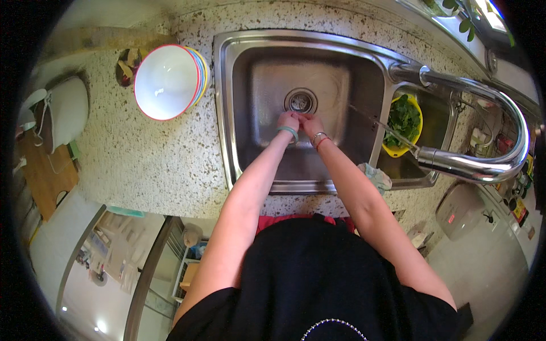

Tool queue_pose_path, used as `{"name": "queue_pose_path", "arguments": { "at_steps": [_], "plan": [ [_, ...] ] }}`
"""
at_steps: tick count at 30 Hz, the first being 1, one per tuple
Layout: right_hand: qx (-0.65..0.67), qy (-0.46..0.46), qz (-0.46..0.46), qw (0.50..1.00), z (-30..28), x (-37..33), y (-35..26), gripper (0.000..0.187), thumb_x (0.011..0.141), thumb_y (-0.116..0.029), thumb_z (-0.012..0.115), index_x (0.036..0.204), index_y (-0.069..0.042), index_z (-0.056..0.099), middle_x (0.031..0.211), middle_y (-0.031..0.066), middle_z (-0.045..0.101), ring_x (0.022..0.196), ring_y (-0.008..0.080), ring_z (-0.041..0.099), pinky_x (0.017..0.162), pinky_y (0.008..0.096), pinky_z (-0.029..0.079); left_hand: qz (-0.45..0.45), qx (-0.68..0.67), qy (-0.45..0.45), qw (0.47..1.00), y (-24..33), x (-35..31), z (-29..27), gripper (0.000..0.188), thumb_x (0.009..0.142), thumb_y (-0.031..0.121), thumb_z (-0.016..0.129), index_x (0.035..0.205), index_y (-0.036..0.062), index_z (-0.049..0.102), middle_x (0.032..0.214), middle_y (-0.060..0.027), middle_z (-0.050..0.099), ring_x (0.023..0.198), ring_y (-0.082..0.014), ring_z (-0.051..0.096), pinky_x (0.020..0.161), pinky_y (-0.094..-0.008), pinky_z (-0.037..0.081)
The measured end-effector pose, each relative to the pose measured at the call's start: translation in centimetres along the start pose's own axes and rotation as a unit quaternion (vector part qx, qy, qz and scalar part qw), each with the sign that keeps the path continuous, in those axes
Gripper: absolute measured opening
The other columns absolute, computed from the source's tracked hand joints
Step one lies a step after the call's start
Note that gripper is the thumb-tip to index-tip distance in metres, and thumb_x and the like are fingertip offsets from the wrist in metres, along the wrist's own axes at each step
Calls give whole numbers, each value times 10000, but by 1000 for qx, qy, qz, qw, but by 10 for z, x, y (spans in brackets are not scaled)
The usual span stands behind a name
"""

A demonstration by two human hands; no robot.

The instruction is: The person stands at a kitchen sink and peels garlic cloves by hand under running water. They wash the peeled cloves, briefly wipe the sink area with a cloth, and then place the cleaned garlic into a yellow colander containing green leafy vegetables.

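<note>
Both my hands are low in the large steel sink basin (267, 85), side by side and touching, just in front of the round drain (301, 102). My left hand (287, 120), with a pale green bangle at its wrist, is closed with its fingers curled. Against it rests my right hand (310, 124), also closed, wearing a metal bracelet and a red cord. Anything between the fingers is hidden. A thin stream of water runs from the chrome faucet (483, 162) into the basin, to the right of my hands.
In the smaller right basin sits a yellow colander (420, 126) of leafy greens (401, 119). A pale cloth (375, 177) lies over the sink's front edge. Stacked bowls (166, 82) with coloured rims stand left on the speckled counter (142, 153), beside a small dark dish (126, 69) of scraps.
</note>
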State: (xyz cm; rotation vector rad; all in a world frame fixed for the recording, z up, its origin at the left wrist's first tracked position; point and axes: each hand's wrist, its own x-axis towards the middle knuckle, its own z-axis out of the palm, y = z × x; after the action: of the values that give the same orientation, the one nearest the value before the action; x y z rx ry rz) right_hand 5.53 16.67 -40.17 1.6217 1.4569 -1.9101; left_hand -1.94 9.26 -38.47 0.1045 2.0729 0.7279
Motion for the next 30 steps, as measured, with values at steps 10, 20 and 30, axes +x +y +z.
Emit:
{"name": "queue_pose_path", "arguments": {
  "at_steps": [10, 20, 30],
  "plan": [
    [-189, 111, -217, 951, -80, -73, -110, 250, 837, -134, 596, 1017, 38, 614, 919, 93, 652, 818, 137, 617, 730, 251, 486, -11, -423, -115, 899, 101, 9, 44, 306, 854, 316, 495, 924, 49, 625, 878, -100, 642, 802, -237, 615, 681, -353, 491],
    [-16, 69, -232, 970, -91, -119, -95, 187, 853, -105, 548, 992, -31, 650, 891, 58, 663, 794, 108, 618, 691, 238, 481, -114, -561, -326, 753, 70, -27, 26, 233, 902, 288, 491, 1020, 114, 592, 861, -4, 609, 770, -113, 553, 655, -274, 439],
    [-503, 53, -239, 829, -3, -7, -60, 163, 813, -123, 537, 871, -54, 672, 848, 185, 642, 805, 310, 644, 662, 409, 521, -211, -447, -74, 866, 2, -28, -34, 205, 922, 282, 478, 964, 110, 583, 619, 30, 474, 440, -70, 403, 377, -215, 313]
  ]
}}
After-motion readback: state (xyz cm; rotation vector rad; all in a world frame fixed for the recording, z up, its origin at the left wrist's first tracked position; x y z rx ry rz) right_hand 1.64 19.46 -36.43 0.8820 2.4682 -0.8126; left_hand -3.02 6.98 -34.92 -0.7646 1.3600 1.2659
